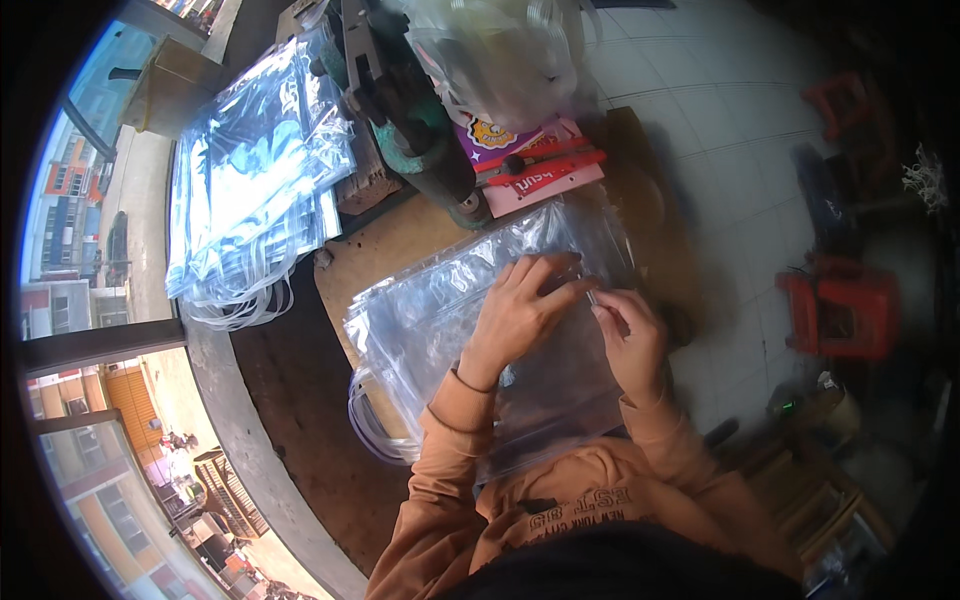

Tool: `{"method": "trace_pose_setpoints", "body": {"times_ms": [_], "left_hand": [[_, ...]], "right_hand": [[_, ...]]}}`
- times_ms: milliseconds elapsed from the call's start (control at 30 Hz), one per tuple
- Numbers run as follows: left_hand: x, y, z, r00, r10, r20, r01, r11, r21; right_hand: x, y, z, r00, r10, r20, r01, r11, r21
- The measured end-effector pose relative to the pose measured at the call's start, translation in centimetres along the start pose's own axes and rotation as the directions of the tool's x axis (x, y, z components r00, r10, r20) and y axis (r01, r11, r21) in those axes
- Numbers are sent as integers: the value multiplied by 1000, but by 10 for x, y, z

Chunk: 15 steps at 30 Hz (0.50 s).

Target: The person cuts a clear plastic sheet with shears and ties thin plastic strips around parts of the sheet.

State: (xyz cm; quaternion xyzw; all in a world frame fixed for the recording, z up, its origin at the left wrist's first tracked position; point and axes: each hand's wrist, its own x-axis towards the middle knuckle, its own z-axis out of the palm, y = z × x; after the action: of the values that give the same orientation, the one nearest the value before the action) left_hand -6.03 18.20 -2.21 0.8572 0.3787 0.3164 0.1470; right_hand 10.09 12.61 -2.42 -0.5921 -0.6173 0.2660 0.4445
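A stack of clear plastic bags [430, 300] with loop handles lies in front of me on a brown board [345, 275]. My left hand [525, 310] is over the top bag, its thumb and fingertips closed near the far right part of the stack. Beside it my right hand [632, 340] pinches a small pale piece at the fingertips, close to the left thumb. Whether this piece is part of the bag or separate, I cannot tell. The left fingers partly hide what lies between the two hands.
A worn green machine [410, 140] stands beyond the stack. Left of it lies another pile of clear bags [250, 170] with white handles. A red-handled tool [545, 165] rests on colourful packaging, below a bulging clear sack [500, 60]. Red stools [840, 305] stand on the tiled floor.
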Motion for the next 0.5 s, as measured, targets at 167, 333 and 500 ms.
{"method": "trace_pose_setpoints", "body": {"times_ms": [167, 333, 500], "left_hand": [[0, 12, 12, 999, -35, 35, 38, 995, -90], [1, 11, 15, 998, -67, 1, 66, 980, -189], [1, 8, 13, 997, -70, -10, 63, 935, -350]], "right_hand": [[4, 7, -28, 809, 438, 392, -587, 640, 495], [5, 10, -33, 820, 376, 432, -566, 645, 513], [6, 6, -48, 935, 348, 77, -349, 851, 394]]}}
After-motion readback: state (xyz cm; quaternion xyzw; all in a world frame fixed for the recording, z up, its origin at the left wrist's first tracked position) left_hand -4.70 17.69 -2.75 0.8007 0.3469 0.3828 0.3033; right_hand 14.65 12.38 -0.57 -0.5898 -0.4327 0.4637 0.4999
